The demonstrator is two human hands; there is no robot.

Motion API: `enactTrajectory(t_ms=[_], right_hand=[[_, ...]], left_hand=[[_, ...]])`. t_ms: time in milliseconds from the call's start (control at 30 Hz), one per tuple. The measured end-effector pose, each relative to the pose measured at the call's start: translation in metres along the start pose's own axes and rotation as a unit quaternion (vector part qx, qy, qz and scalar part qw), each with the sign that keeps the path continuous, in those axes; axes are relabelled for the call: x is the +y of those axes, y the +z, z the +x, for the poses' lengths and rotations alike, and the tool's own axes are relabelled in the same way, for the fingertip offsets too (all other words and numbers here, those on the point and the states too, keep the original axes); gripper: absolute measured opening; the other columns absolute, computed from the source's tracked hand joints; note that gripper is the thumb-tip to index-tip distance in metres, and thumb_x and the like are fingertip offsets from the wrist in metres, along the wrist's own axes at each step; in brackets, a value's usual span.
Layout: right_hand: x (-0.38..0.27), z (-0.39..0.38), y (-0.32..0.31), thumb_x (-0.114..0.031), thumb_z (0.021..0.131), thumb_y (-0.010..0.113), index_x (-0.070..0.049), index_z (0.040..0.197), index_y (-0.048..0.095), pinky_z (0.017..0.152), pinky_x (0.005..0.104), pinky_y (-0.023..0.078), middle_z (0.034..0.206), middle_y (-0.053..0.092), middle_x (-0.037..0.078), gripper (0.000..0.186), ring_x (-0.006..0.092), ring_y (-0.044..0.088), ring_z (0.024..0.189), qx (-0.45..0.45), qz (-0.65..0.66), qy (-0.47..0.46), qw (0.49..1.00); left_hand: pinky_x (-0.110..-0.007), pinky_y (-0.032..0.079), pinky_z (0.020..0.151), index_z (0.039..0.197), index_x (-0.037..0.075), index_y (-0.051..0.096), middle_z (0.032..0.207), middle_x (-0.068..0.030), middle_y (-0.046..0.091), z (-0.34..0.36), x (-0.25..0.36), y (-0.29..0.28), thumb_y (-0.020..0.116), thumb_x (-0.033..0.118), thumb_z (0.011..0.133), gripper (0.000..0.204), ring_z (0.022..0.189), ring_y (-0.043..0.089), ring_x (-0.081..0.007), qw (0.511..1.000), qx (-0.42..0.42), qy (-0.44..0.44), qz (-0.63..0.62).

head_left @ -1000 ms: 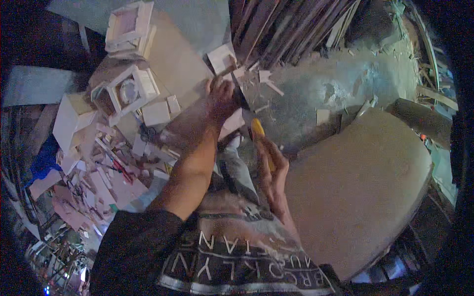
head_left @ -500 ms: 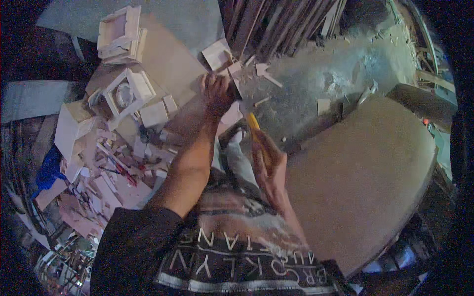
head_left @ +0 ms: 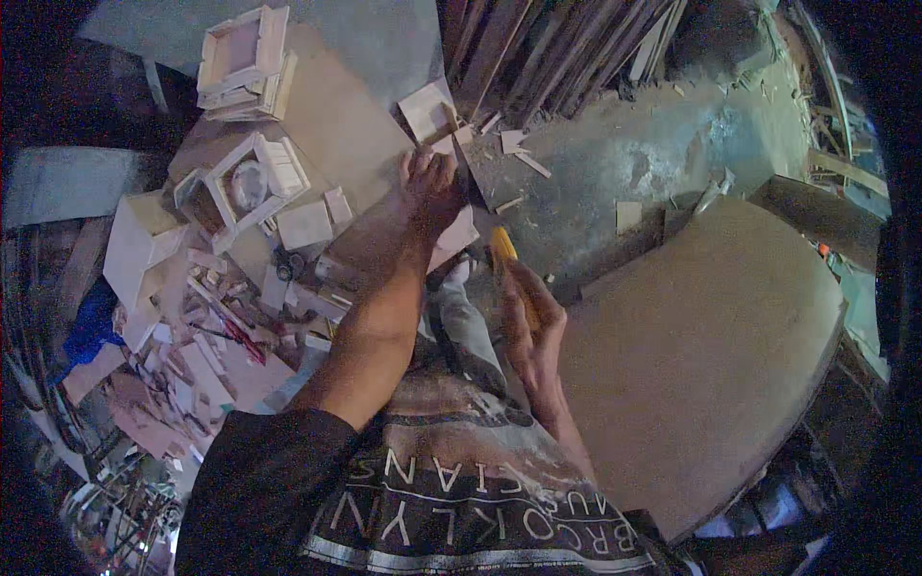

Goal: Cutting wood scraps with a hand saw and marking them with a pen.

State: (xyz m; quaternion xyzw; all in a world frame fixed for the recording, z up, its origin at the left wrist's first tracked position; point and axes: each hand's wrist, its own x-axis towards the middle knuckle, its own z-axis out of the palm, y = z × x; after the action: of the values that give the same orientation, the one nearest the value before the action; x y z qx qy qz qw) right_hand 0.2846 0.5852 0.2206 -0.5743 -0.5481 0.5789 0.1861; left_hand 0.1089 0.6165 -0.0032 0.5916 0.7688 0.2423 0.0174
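My left hand [head_left: 427,192] is closed, fingers curled over wooden material at the edge of a brown board [head_left: 336,106], just left of a dark saw blade [head_left: 475,192]. A pale wood piece [head_left: 456,235] shows below that hand; exactly what its fingers grip is partly hidden. My right hand [head_left: 528,317] is wrapped round the yellow handle [head_left: 502,240] of the handsaw, lower and to the right. More pale offcuts [head_left: 423,106] lie beyond the blade's far end. My grey-clad leg [head_left: 461,317] shows between my forearms.
Small wooden frames [head_left: 240,48] and boxes [head_left: 144,250] stand at left, above a heap of offcuts [head_left: 206,370] with red-handled tools [head_left: 250,350]. Dark planks [head_left: 538,48] lean at the back. A large brown panel [head_left: 691,365] fills the lower right of the scuffed floor [head_left: 672,144].
The view has wobbled slightly. My right hand and the saw have shifted a little along the blade's line, while my left hand stays curled in the same spot beside the blade.
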Motion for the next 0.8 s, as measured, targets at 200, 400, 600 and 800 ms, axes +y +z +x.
enactTrajectory(t_ms=[200,400,600,800], right_hand=[[-0.020,0.014,0.007,-0.023,0.092,0.054,0.007,0.119,0.056,0.092,0.0306,0.042,0.110,0.063,0.016,0.040,0.0190,0.055,0.106,-0.013,-0.007,0.025,1.000],[-0.025,0.026,0.011,-0.023,0.092,0.055,0.007,0.118,0.057,0.088,0.0304,0.044,0.108,0.063,0.014,0.039,0.0171,0.056,0.098,0.008,0.002,-0.013,1.000],[-0.039,0.032,0.003,-0.026,0.092,0.057,0.007,0.120,0.056,0.080,0.0290,0.046,0.102,0.064,0.014,0.043,0.0157,0.056,0.094,-0.021,-0.054,0.019,0.998],[-0.039,0.050,0.015,-0.022,0.093,0.054,0.007,0.119,0.056,0.075,0.0260,0.047,0.102,0.064,0.012,0.039,0.0130,0.056,0.087,-0.047,-0.048,0.018,0.998]], left_hand=[[-0.056,0.028,0.101,0.110,0.001,0.057,0.106,-0.0135,0.060,0.000,-0.002,-0.003,0.055,0.030,0.083,0.040,0.117,0.047,-0.0322,0.999,0.028,-0.008,0.023],[-0.053,0.029,0.102,0.104,0.000,0.057,0.099,-0.0132,0.060,0.005,-0.002,0.005,0.053,0.032,0.084,0.037,0.114,0.048,-0.0321,0.998,0.062,0.011,0.027],[-0.051,0.029,0.103,0.098,0.002,0.058,0.100,-0.0130,0.060,0.000,0.000,0.000,0.053,0.032,0.085,0.034,0.115,0.047,-0.0308,1.000,0.029,0.003,-0.003],[-0.049,0.027,0.105,0.093,0.005,0.059,0.100,-0.0120,0.060,0.006,0.004,0.004,0.055,0.032,0.082,0.030,0.116,0.047,-0.0282,0.997,0.068,-0.025,-0.017]])
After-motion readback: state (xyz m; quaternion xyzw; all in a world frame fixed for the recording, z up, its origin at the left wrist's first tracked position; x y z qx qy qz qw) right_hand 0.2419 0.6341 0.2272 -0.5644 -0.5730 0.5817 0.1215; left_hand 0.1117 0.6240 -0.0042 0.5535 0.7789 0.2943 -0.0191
